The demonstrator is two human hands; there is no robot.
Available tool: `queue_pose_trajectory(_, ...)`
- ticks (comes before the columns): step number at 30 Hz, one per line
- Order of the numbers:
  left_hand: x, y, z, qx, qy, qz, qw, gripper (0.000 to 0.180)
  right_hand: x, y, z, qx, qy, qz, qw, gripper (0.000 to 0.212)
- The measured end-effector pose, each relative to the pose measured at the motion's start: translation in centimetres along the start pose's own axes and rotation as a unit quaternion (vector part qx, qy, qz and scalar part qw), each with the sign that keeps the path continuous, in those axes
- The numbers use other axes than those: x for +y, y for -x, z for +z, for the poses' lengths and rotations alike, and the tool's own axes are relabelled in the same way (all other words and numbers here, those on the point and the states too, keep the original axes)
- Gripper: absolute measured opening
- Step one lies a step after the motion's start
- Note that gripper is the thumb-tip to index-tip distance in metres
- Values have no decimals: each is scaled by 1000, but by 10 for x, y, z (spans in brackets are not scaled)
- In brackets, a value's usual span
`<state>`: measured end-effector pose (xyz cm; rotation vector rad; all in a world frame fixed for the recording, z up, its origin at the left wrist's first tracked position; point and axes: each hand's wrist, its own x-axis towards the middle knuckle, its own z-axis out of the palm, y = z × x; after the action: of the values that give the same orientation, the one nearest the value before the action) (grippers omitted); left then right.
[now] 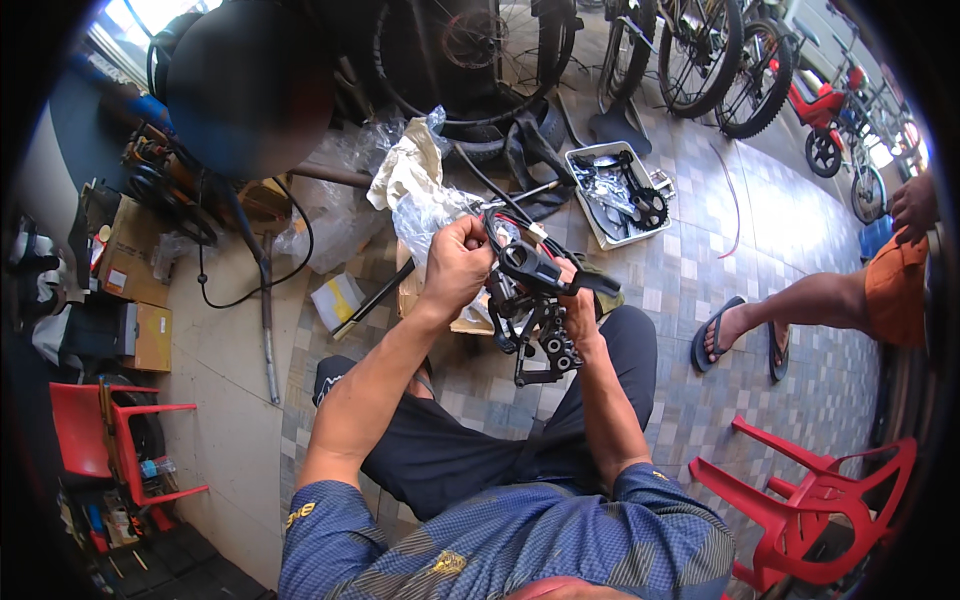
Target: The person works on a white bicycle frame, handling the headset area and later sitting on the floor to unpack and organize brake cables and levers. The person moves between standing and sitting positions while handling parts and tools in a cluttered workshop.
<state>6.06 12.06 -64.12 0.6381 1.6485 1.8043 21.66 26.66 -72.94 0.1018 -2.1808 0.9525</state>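
Observation:
In front of my lap I hold up a cluster of black bicycle parts. A black stem-like clamp [530, 266] is at its top, and a rear derailleur [548, 350] with a perforated cage hangs below. Around the clamp loop thin black and red cables [508, 216]. My right hand [582, 312] is closed around the cluster from the right side. At the upper left of the parts, the fingers of my left hand [458, 262] are pinched together beside the cables; what lies between them is hidden.
Beyond my hands lie crumpled paper [412, 165] and clear plastic bags. A white tray [628, 240] with a crankset stands ahead right. Bicycles line the back. Another person's sandalled foot [722, 335] and a red chair [800, 490] are at right; cardboard boxes [135, 250] are at left.

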Motion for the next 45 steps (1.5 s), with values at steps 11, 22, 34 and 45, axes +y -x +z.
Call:
queue_pose_trajectory(11,26,-7,-6,-18,60,-108,992,24,-4,13,29,173,-373,305,859,28)
queue_pose_trajectory(22,17,12,7,-185,348,-95,914,43,-59,-23,38,174,-651,231,702,36)
queue_pose_trajectory(34,4,3,6,-189,219,-30,957,43,-71,-26,28,120,-738,342,570,31)
queue_pose_trajectory(45,3,10,16,-73,55,-32,995,17,-72,-30,20,137,-710,341,601,23)
